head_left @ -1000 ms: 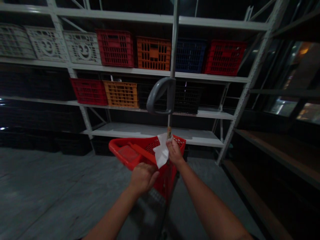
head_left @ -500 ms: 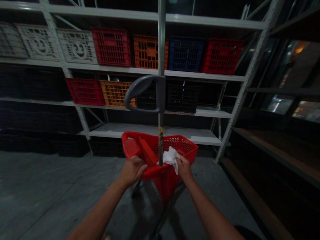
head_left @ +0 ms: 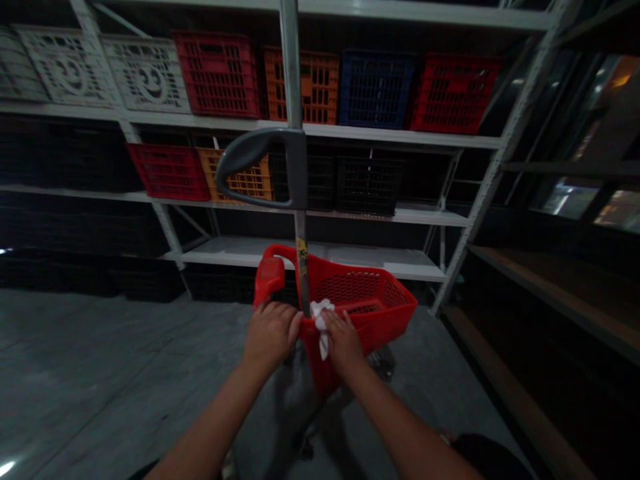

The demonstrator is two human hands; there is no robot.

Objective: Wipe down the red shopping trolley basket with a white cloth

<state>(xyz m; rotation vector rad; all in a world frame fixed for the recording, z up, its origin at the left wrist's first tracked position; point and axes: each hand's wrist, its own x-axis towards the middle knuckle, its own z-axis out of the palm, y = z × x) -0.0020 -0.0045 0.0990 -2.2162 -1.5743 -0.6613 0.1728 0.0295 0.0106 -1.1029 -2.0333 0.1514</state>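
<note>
A red plastic shopping cart (head_left: 380, 327) with perforated basket walls stands in front of me. My left hand (head_left: 273, 333) is closed over its near rim, left of an upright metal pole (head_left: 303, 280). Just right of the pole, my right hand (head_left: 343, 340) presses a crumpled white cloth (head_left: 323, 313) against the rim, and part of the cloth hangs down outside. A grey loop handle (head_left: 263, 167) is fixed to the pole above the basket. Left of the pole, a red handle piece (head_left: 270, 277) belongs to the cart.
Behind the cart rises a white metal shelf rack (head_left: 235, 250) holding white, red, orange, blue and black crates, such as a blue crate (head_left: 377, 90). Dark shelving (head_left: 550, 320) runs along the right. Grey concrete floor (head_left: 100, 373) lies underneath.
The cart has turned, its basket swinging to the right and the pole shifting left. My right hand has moved left with the cloth, down onto the rim near my left hand.
</note>
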